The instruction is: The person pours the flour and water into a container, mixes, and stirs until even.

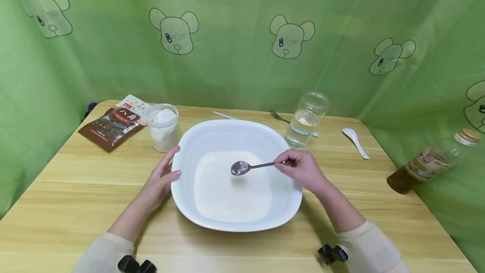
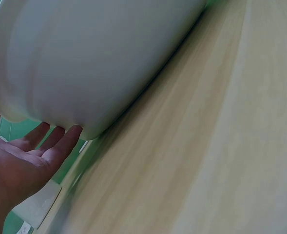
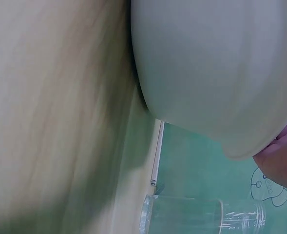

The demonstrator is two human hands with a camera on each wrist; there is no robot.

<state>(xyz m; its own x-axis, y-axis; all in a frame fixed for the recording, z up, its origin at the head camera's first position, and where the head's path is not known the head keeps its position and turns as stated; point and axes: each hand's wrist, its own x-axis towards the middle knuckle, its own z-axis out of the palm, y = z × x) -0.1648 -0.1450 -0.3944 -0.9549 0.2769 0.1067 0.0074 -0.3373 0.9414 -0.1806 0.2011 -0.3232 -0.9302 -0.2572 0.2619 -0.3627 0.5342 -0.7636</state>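
A white basin (image 1: 236,226) stands mid-table with a layer of milky white liquid (image 1: 232,199) in it. My right hand (image 1: 302,168) pinches the handle of a dark spoon (image 1: 240,168) and holds it above the liquid; white residue clings to its bowl. At the basin's left side, my left hand (image 1: 157,183) rests thumb and fingertips against the rim. In the left wrist view its fingers (image 2: 63,146) are extended along the outer wall. The right wrist view shows part of the right hand (image 3: 282,158) by the rim, with the spoon out of sight.
Behind the basin's left stand a jar of white powder (image 1: 164,132) and a brown packet (image 1: 110,129). A glass of water (image 1: 305,123), a fork (image 1: 278,116) and a white spoon (image 1: 355,141) lie rightward. A bottle (image 1: 424,165) stands at the right edge before a green curtain (image 1: 235,70).
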